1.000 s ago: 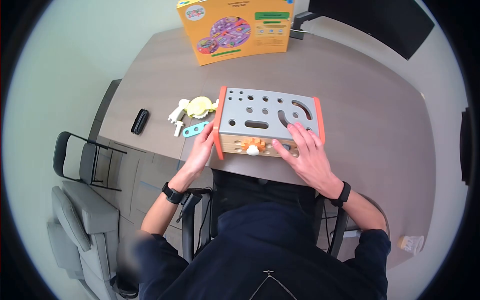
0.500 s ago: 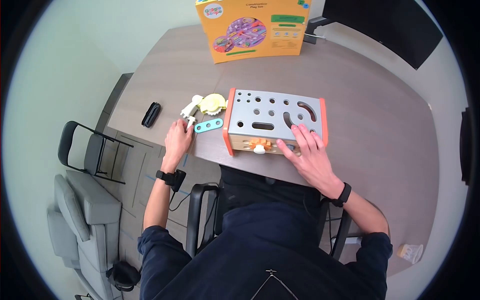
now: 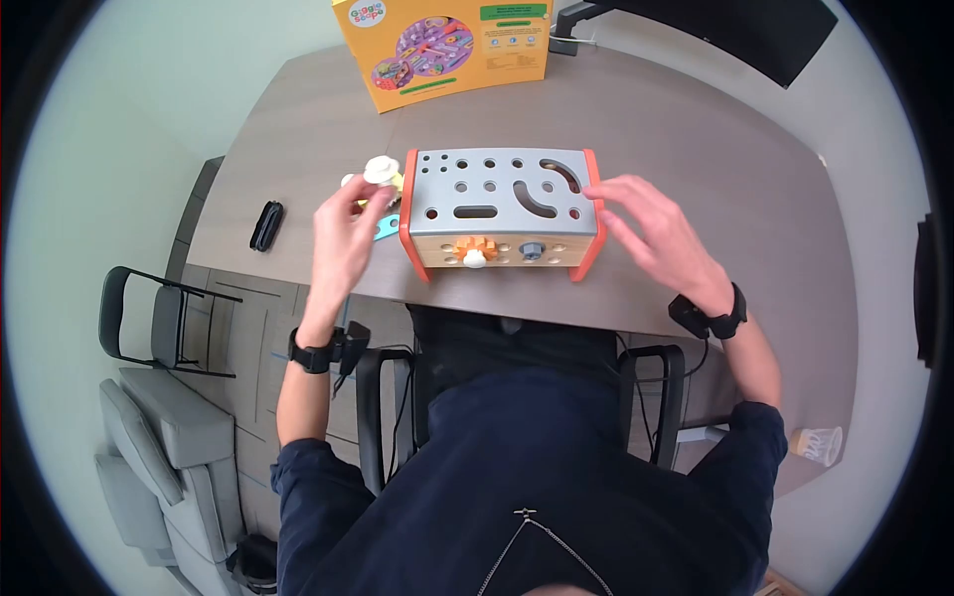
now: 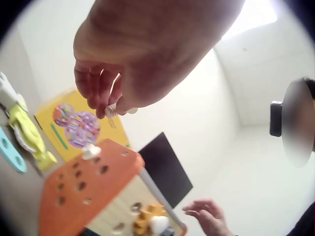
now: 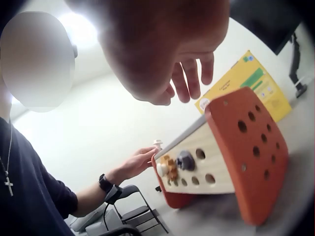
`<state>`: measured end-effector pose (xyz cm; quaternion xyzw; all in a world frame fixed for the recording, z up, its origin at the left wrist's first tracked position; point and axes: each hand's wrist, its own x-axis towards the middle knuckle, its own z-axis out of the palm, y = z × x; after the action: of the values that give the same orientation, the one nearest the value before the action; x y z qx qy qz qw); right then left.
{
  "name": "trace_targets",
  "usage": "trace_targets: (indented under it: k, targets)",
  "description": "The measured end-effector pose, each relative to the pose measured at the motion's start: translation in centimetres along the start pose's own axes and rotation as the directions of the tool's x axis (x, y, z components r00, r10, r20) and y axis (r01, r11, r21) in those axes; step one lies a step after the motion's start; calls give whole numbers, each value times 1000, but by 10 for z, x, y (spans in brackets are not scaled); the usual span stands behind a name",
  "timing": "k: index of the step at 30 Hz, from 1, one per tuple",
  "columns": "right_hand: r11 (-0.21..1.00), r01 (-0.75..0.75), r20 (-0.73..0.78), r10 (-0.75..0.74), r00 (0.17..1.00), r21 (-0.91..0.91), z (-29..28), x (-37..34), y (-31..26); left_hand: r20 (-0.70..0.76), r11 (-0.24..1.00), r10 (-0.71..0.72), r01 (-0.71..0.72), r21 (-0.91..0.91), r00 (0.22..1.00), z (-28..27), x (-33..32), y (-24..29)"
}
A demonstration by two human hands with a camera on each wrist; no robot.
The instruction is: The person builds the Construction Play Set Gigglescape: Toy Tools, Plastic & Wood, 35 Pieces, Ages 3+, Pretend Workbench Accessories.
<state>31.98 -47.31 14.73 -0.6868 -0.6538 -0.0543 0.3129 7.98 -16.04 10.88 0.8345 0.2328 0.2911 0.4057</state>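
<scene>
My left hand [image 3: 341,243] pinches a white toy bolt [image 3: 382,169] between thumb and fingers, raised left of the toy workbench [image 3: 497,179]. In the left wrist view the bolt's threaded part [image 4: 111,110] shows, and the fingers hide the rest. The workbench has a grey top full of holes and slots, orange end panels and a pale wooden front. On that front sit an orange gear [image 3: 475,246] with a white bolt head [image 3: 475,259] and a grey-blue bolt [image 3: 533,251]. My right hand [image 3: 664,233] is held over the workbench's right end, fingers extended and holding nothing.
Left of the workbench lie a turquoise strip with holes [image 3: 387,227] and yellow-and-white toy pieces [image 4: 29,135]. A black case [image 3: 266,226] lies farther left. The yellow play set box [image 3: 447,50] stands at the back, near a monitor [image 3: 735,30]. A cup [image 3: 817,446] is at the right edge.
My left hand left the workbench's side, reached the white bolt on the table and lifted it. My right hand has come off the workbench's front corner and moved up and to the right.
</scene>
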Motion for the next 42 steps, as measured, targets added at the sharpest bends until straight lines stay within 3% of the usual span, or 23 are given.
trace_targets:
  k: [1,4,6,9,12,13,16,19,22,28,33,36,39,42]
  targets:
    - [999,-17,12,17,1000,27,-8,5,0,22,992,54,-51,-116,998,13,1,8]
    - [997,4,37,-6,999,71,-21,20,-2,218,990,123,-104,-96,968,44,10,48]
    - [997,9,99,-17,995,76,-30,32,-10,352,981,102,-36,-191,930,68,17,62]
    - [993,115,147,-114,983,-2,-32,43,-7,506,993,74,-15,-120,859,90,29,89]
    - [987,155,257,-142,956,-33,-31,47,5,530,983,122,-30,-180,839,111,34,94]
    - [989,137,276,-117,954,-55,-33,46,6,507,968,197,-86,-234,839,120,37,87]
    - [995,75,321,-48,946,-73,-36,46,10,450,945,327,-297,-139,831,133,41,76]
    - [999,22,346,-11,938,-26,-38,44,16,495,965,263,-212,-157,828,133,37,86]
    - [998,59,365,-46,930,-24,-36,43,18,424,937,336,-342,-63,841,141,32,75]
    - [986,169,367,-162,916,13,-31,49,23,453,936,295,-349,38,842,142,34,78]
    - [976,217,396,-203,896,9,-32,53,20,459,944,286,-330,16,841,138,33,82]
    - [989,133,450,-89,889,-66,-36,56,13,486,952,272,-305,-12,831,134,32,87]
    - [958,120,418,-1,908,-259,-24,58,9,509,962,252,-271,-38,823,133,31,93]
    - [876,86,517,198,833,-474,-19,72,3,466,951,304,-295,-96,831,141,30,92]
